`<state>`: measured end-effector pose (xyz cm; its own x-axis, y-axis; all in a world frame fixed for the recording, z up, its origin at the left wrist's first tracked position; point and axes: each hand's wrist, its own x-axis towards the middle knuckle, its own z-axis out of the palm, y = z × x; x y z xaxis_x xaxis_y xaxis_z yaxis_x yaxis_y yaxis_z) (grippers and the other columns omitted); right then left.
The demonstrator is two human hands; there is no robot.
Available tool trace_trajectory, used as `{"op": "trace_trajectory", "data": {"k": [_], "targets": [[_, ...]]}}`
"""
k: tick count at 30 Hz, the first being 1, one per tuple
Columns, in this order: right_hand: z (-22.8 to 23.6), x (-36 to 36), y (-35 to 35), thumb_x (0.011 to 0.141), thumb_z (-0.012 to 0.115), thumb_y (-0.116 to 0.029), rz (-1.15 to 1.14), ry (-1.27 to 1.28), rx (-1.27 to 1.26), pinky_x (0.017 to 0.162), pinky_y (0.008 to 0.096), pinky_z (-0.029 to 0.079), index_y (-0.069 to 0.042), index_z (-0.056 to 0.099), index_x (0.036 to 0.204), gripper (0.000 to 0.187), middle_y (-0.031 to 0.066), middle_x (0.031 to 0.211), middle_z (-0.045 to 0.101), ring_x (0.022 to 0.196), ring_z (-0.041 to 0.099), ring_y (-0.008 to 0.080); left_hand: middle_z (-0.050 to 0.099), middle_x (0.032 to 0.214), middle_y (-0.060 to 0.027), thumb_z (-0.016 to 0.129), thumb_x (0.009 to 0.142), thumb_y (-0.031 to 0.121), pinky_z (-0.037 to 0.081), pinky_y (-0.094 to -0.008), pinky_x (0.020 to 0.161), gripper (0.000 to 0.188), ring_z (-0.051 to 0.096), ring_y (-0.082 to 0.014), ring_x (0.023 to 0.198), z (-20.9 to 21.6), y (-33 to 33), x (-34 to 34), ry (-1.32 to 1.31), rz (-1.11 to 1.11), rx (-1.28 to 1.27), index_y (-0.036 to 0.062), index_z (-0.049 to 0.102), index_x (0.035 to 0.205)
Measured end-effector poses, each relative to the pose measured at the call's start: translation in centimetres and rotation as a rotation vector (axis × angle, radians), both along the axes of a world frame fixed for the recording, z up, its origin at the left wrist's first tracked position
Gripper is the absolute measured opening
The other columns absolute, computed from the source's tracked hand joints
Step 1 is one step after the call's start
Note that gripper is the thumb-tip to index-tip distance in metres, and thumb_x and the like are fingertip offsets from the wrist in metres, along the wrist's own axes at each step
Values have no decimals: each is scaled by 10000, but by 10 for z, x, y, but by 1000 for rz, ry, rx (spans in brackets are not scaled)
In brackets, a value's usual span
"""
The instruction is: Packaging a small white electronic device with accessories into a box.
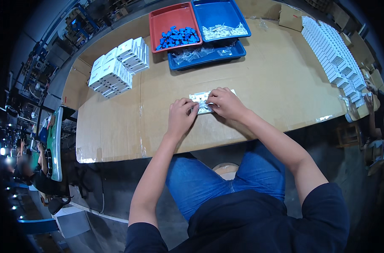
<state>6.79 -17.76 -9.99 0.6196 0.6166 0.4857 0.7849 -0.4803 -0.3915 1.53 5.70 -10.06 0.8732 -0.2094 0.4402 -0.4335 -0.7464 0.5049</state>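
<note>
On the cardboard-covered table in front of me lies a flat white panel (196,96) with small dark and pale details on its face. My left hand (182,117) is at the panel's left side, thumb and fingers pinched together. My right hand (226,103) reaches over its right part, fingers bent in a pinch and hiding much of it. Between the two sets of fingertips is a shiny, pale bit (203,103) that looks like clear plastic film. What exactly each hand grips is too small to tell.
Beyond stand a red tray (170,12) of blue plastic pieces, a blue tray (219,10) of white plugs, and a lower blue tray (181,64) with clear bags. White boxes (116,69) are stacked left; rows of white units (331,55) stand right. Other people work at both sides.
</note>
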Motion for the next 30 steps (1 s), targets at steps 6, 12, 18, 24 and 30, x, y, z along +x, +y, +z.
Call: {"op": "trace_trajectory", "data": {"k": [6, 12, 18, 24, 30], "targets": [[5, 5, 14, 833, 717, -134, -123, -10, -132, 841, 427, 465, -92, 747, 898, 83, 63, 935, 684, 1003, 649, 264, 697, 1064, -92, 736, 917, 220, 476, -431, 904, 245, 635, -301, 1011, -3, 2, -7, -131, -96, 68, 53, 747, 1096], [11, 5, 15, 839, 727, -120, -106, 17, -255, 884, 421, 456, -74, 750, 915, 92, 47, 1001, 691, 1005, 650, 246, 669, 1157, -126, 747, 908, 270, 485, -446, 942, 353, 616, -327, 1084, 4, 5, -12, -127, -178, 191, 27, 713, 1163], [20, 8, 19, 860, 691, -133, -99, 109, -407, 837, 462, 515, -81, 753, 890, 86, 89, 949, 691, 911, 689, 303, 657, 1178, -150, 746, 910, 286, 484, -459, 991, 426, 582, -351, 1142, -1, 4, -12, -38, -176, 155, 12, 677, 1229], [23, 23, 15, 857, 634, -110, 29, 68, -321, 762, 492, 565, -80, 751, 877, 122, 141, 910, 694, 856, 707, 348, 646, 1217, -148, 734, 920, 311, 480, -460, 993, 441, 576, -349, 1137, -3, 3, -9, -70, -153, 169, 16, 663, 1240], [33, 27, 14, 860, 653, -103, 53, 93, -392, 726, 486, 588, -81, 750, 892, 104, 115, 922, 684, 808, 714, 348, 643, 1230, -150, 731, 924, 316, 480, -465, 965, 450, 581, -349, 1124, 2, 0, -7, -27, -137, 129, 26, 656, 1261]]}}
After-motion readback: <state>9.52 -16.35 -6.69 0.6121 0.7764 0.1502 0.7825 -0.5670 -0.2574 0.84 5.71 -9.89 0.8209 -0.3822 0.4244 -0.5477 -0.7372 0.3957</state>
